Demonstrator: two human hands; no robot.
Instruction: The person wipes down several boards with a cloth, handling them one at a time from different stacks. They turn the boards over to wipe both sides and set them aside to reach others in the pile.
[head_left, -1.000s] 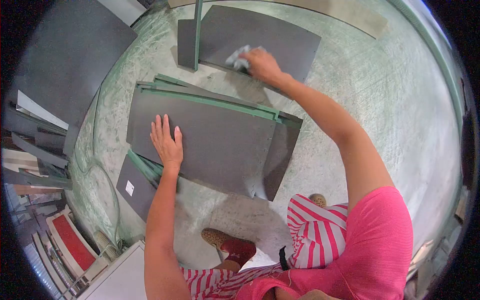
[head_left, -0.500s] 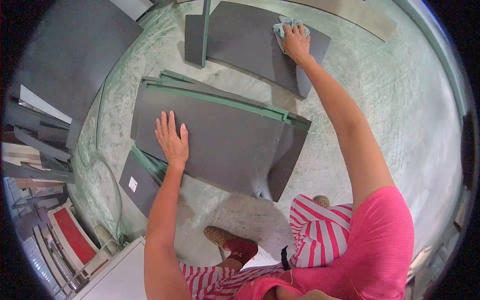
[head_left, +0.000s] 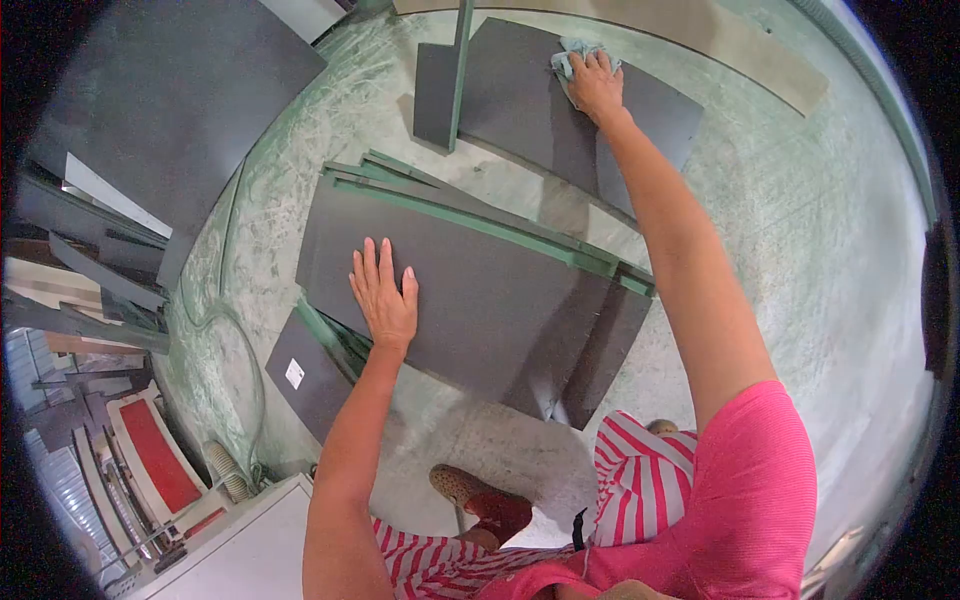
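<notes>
Seemingly mid-wipe, my right hand [head_left: 597, 90] clutches a cloth [head_left: 562, 68] against the far panel [head_left: 515, 85] on the floor [head_left: 800, 230]; my left hand [head_left: 387, 308] lies open on the near panel [head_left: 480, 290]. Another stroke would want even pressure.

Before the person [head_left: 745, 500], a stack of panels [head_left: 470, 285] on the floor [head_left: 790, 250]; beyond it, a far panel [head_left: 515, 95] with a cloth [head_left: 570, 64] on top and a strip [head_left: 461, 80] at its left end. Behind these, a long board [head_left: 720, 42]. At the stack's near left, a labelled panel [head_left: 315, 400]. Far left, a large sheet [head_left: 190, 120]; near left, a corrugated hose [head_left: 228, 472] beside a cabinet [head_left: 240, 550].
</notes>
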